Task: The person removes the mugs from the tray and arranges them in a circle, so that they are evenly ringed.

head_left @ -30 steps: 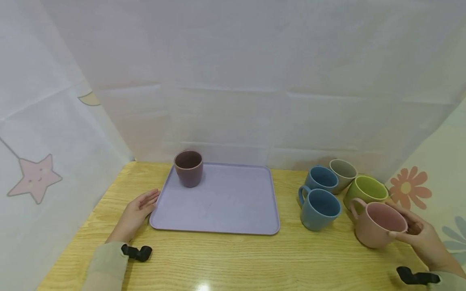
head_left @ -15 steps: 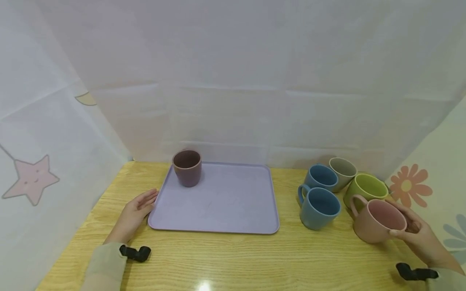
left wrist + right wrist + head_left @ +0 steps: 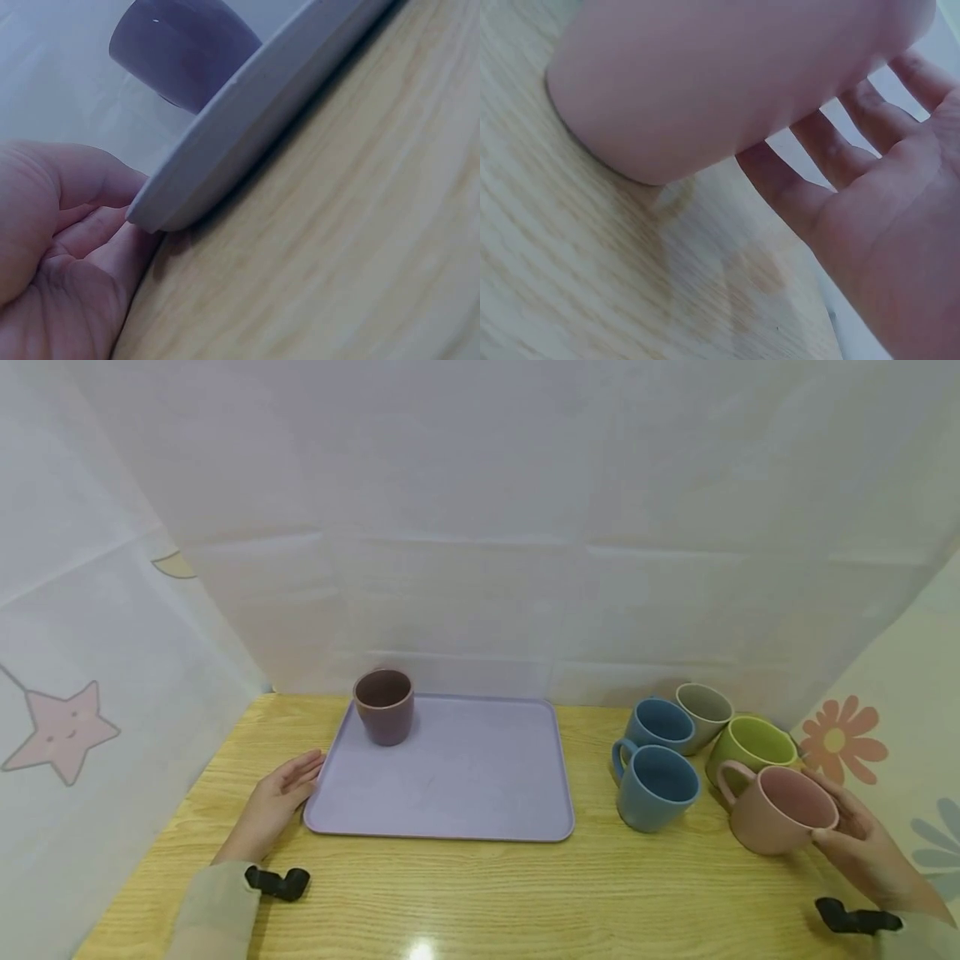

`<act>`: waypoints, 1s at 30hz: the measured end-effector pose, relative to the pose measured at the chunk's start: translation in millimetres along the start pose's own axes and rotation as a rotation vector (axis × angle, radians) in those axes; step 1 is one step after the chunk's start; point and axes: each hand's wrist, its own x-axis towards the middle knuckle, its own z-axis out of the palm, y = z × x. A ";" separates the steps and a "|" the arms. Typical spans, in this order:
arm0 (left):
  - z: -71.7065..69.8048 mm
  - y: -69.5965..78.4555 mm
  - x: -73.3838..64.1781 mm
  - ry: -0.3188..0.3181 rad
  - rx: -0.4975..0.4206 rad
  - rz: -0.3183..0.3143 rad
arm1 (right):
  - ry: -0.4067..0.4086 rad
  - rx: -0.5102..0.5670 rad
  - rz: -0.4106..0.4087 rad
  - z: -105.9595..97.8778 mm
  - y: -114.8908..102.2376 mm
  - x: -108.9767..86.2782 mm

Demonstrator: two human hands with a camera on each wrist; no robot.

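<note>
My left hand (image 3: 281, 793) lies beside the left edge of a lavender tray (image 3: 465, 785), its fairly straight fingers touching the rim. The left wrist view shows fingertips (image 3: 131, 191) against the tray's edge. A purple mug (image 3: 386, 722) stands on the tray's back left corner. At far right, a pink mug (image 3: 772, 827) stands on the table, its handle pointing left. My right hand (image 3: 862, 835) is at this mug's right side, fingers spread and touching its wall (image 3: 727, 82). In the head view, the thumb sits beside the mug, no longer over its rim.
Close around the pink mug stand two blue mugs (image 3: 656, 797), a green mug (image 3: 750, 752) and a grey-beige cup (image 3: 703, 714). White cloth (image 3: 465, 527) hangs behind the wooden table (image 3: 465, 902) and along both sides.
The pink mug has shifted slightly away from me, toward the green mug. My right thumb has drawn back off its rim. The left hand and tray stay in place.
</note>
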 end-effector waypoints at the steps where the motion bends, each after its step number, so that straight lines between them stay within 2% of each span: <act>1: -0.1 -0.2 -0.1 0.001 -0.001 0.000 | 0.003 0.012 0.003 0.4 -0.1 -0.5; 8: -1.5 -1.5 -1.0 0.009 -0.003 0.006 | 0.005 -0.016 0.047 5.9 -5.9 2.4; 11: -1.2 -1.4 -1.0 0.008 -0.004 0.007 | 0.050 -0.062 0.073 9.4 -11.6 4.1; 13: -0.8 -1.4 -0.8 0.006 -0.006 0.004 | 0.133 -0.116 0.083 13.0 -16.3 5.2; 16: -0.2 -1.2 -0.4 0.004 -0.013 0.001 | 0.336 -0.243 0.077 21.0 -23.5 9.4; 18: 0.2 -0.6 -0.4 0.001 -0.020 0.005 | 0.503 -0.440 0.097 29.1 -29.2 15.5; 20: 0.3 0.2 -0.7 -0.001 -0.028 0.008 | 0.653 -0.642 0.157 38.3 -36.3 24.4; 22: 0.5 1.5 -1.4 0.000 -0.037 0.010 | 0.762 -0.838 0.228 49.4 -43.2 34.8; 23: 0.4 2.0 -1.7 -0.001 -0.041 0.011 | 0.797 -0.918 0.244 55.4 -45.9 40.2; 26: 0.5 3.3 -2.3 -0.002 -0.051 0.015 | 0.845 -0.968 0.187 72.1 -51.1 54.9; 28: 0.6 3.7 -2.2 -0.004 -0.054 0.020 | 0.837 -0.979 0.118 84.5 -53.1 63.2; 30: 0.7 3.9 -2.0 -0.009 -0.056 0.028 | 0.793 -0.968 0.046 97.8 -55.2 70.7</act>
